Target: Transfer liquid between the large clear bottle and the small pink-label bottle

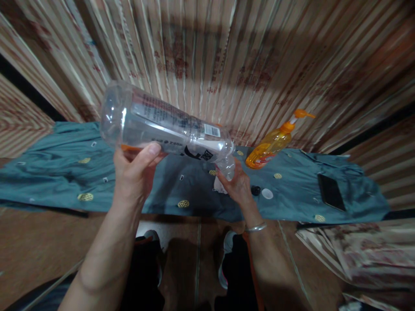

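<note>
My left hand (138, 172) is closed around the lower body of a large clear plastic bottle (171, 125), its thumb along the near side. The bottle is tilted on its side above the table, with its base at the left and its narrower end at the right. It has printed labels and a barcode. At that narrow end, my right hand (238, 183) grips a small clear plastic piece (227, 166). Whether this piece is the bottle's neck or a separate container, I cannot tell. Below it lies a pale pink cloth or tissue (220, 185), partly hidden by my right hand.
On the teal patterned tablecloth (58, 164) stands an orange pump bottle (269, 147) with yellow-orange liquid. Nearer me are a black cap (256, 190) and a white round lid (267, 193). A dark phone (331, 192) lies at the right. Behind hangs a pleated curtain (207, 56).
</note>
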`<state>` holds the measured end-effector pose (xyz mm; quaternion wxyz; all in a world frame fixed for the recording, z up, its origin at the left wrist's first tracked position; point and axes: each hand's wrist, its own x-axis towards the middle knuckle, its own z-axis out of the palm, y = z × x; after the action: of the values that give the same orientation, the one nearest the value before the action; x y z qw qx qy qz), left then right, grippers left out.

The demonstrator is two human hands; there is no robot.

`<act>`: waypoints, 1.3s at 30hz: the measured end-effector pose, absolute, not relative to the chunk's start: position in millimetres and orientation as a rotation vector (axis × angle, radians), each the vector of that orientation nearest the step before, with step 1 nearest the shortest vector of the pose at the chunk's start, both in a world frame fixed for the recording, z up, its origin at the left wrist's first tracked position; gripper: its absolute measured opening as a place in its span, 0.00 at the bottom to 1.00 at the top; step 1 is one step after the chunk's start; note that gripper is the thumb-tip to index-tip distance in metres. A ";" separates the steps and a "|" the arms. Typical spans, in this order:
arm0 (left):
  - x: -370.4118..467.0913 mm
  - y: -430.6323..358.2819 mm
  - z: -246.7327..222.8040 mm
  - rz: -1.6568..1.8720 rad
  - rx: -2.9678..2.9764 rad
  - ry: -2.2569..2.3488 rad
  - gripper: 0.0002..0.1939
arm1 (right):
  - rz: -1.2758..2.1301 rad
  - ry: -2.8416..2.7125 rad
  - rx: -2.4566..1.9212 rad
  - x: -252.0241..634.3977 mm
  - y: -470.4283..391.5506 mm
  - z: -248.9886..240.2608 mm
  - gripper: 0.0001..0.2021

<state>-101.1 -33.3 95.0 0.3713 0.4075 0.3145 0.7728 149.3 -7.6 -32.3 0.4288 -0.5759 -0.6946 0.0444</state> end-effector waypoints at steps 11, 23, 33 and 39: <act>-100.0 -32.2 95.0 1.975 1.033 0.791 0.15 | 0.109 -1.718 -1.443 148.7 -7.4 -32.4 0.35; -96.5 -34.0 100.3 1.971 0.978 0.754 0.27 | 0.092 -1.708 -1.436 148.1 -7.5 -32.0 0.36; -100.0 -34.3 102.4 1.983 0.941 0.787 0.25 | 0.096 -1.715 -1.413 147.0 -8.1 -31.0 0.34; -100.6 -35.4 105.4 1.979 0.918 0.838 0.24 | 0.064 -1.725 -1.411 146.2 -6.9 -33.0 0.34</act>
<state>-100.6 -35.4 105.4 0.3918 0.3613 0.3301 0.7791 146.2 -6.9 -33.0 0.4403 -0.5683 -0.6946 0.0257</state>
